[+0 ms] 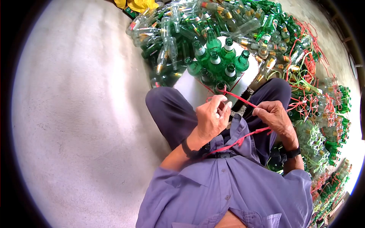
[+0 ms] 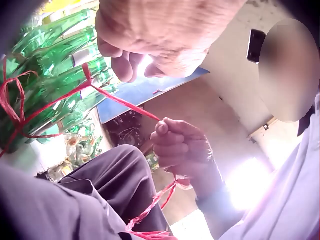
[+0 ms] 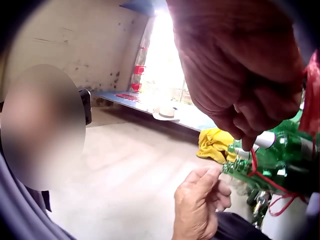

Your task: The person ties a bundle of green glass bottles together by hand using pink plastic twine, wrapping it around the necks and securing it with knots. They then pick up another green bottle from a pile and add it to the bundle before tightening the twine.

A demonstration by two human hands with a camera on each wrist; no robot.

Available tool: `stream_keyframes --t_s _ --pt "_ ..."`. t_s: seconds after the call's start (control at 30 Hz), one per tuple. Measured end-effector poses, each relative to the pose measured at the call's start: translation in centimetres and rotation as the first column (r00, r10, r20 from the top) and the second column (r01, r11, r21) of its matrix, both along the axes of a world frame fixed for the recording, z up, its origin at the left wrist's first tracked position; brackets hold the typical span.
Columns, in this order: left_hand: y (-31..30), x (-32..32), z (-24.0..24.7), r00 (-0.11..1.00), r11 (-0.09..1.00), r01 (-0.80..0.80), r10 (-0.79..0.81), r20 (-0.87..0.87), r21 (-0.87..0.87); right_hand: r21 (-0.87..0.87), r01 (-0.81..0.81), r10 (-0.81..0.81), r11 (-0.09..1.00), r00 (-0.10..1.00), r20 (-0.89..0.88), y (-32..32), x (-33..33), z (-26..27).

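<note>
Several green bottles (image 1: pixel 215 62) stand bunched upright on a white block (image 1: pixel 247 78), with red plastic strip round them. My right hand (image 1: pixel 275 117) pinches the red strip (image 1: pixel 243 100), which runs taut from the nearest bottle neck (image 1: pixel 220 87). More strip trails below that hand across my lap. My left hand (image 1: pixel 213 117) is near that neck, its fingers loosely bent and nothing visible between them. In the left wrist view, the strip (image 2: pixel 127 105) kinks below the left fingers. The right wrist view shows the left hand (image 3: pixel 200 202) beside the bottle mouths.
A big heap of loose clear and green bottles (image 1: pixel 173 49) lies behind the block. Bundles tied with red and green strip (image 1: pixel 315 140) line the right side. Concrete floor (image 1: pixel 83 114) spreads to the left. A yellow cloth (image 3: pixel 215 144) and a hat (image 3: pixel 165 113) are farther off.
</note>
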State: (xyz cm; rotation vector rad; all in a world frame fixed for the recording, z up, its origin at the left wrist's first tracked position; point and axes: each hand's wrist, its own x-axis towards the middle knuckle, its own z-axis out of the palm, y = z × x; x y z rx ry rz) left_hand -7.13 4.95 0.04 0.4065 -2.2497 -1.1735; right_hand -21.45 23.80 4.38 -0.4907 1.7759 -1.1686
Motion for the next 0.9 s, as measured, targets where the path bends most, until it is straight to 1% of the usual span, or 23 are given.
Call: stream_keyframes --t_s 0.03,0.1,0.17,0.2,0.23,0.27,0.3,0.37,0.4,0.43,0.5,0.57,0.6,0.63,0.7,0.73,0.77,0.8,0.83,0.9 --pt "-0.1 0.0 0.2 0.998 0.994 0.049 -0.053 -0.036 -0.094 0.048 0.006 -0.003 0.999 0.997 -0.075 0.4 -0.5 0.2" --pt "-0.5 0.0 0.5 0.997 0.992 0.066 -0.069 -0.030 -0.106 0.048 -0.008 0.018 0.999 0.978 -0.209 1.6 -2.2 -0.2" --pt "-1.2 0.0 0.8 0.993 0.991 0.117 -0.118 0.009 0.071 0.109 -0.009 0.036 0.994 0.969 -0.243 2.5 -4.5 0.7" --pt "-1.6 0.0 1.9 0.993 0.992 0.098 -0.103 0.058 0.083 0.163 -0.037 0.075 0.986 0.968 -0.238 3.0 -6.1 0.2" --pt "-2.3 -0.2 2.3 0.993 0.989 0.105 -0.110 0.042 0.101 0.216 -0.064 0.114 0.974 0.967 -0.229 3.8 -7.7 -0.5" --pt "-2.9 -0.2 2.6 0.992 0.986 0.102 -0.110 0.058 0.133 0.233 -0.103 0.145 0.967 0.974 -0.171 4.4 -9.3 -1.1" --pt "-3.6 -0.3 2.9 0.991 0.982 0.095 -0.108 0.073 0.164 0.255 -0.146 0.185 0.956 0.973 -0.138 4.6 -10.1 -0.3" --pt "-4.6 -0.5 2.6 0.992 0.981 0.087 -0.102 0.076 0.174 0.172 -0.161 0.193 0.972 0.963 -0.188 5.6 -11.5 -0.4" --pt "-4.8 -0.6 2.6 0.994 0.984 0.066 -0.080 0.076 0.168 0.179 -0.118 0.145 0.977 0.978 -0.147 6.0 -11.9 0.0" --pt "-4.9 -0.6 2.6 0.995 0.986 0.046 -0.060 0.079 0.163 0.180 -0.119 0.147 0.976 0.978 -0.146 5.9 -12.0 0.1" --pt "-4.4 -0.9 2.6 0.993 0.987 0.073 -0.086 0.086 0.143 0.113 0.045 -0.028 0.993 0.989 -0.148 4.9 -11.5 0.8" --pt "-3.5 -1.5 2.2 0.982 0.977 0.188 -0.187 0.014 -0.102 0.105 0.058 -0.045 0.993 0.991 -0.128 4.2 -11.1 0.9" --pt "-3.2 -1.8 2.2 0.978 0.954 0.209 -0.208 0.024 -0.217 -0.039 0.075 -0.076 0.996 0.997 -0.018 4.0 -11.2 0.3" --pt "-3.1 -2.1 2.0 0.977 0.953 0.213 -0.213 0.023 -0.215 -0.180 0.107 -0.091 0.978 0.991 0.094 3.8 -11.4 -0.3" --pt "-2.8 -2.9 1.6 0.965 0.863 0.260 -0.249 0.081 -0.434 -0.187 0.120 -0.100 0.975 0.989 0.111 4.0 -11.9 -0.8" --pt "-2.7 -3.1 1.4 0.968 0.878 0.248 -0.211 0.134 -0.409 -0.204 0.292 -0.252 0.934 0.946 0.202 4.0 -12.0 -0.9" --pt "-2.8 -3.2 1.1 0.968 0.878 0.251 -0.217 0.129 -0.407 -0.208 0.456 -0.390 0.865 0.873 0.292 3.9 -12.2 -0.7" --pt "-2.9 -3.2 0.8 0.970 0.884 0.244 -0.217 0.113 -0.399 -0.302 0.374 -0.261 0.877 0.898 0.354 4.8 -13.3 -0.8" --pt "-3.0 -3.2 0.5 0.971 0.890 0.239 -0.217 0.100 -0.389 -0.324 0.389 -0.266 0.862 0.893 0.362 5.4 -14.6 -1.0" --pt "-3.1 -3.1 0.4 0.974 0.900 0.227 -0.205 0.097 -0.372 -0.379 0.567 -0.320 0.732 0.776 0.543 5.6 -17.2 -2.7"
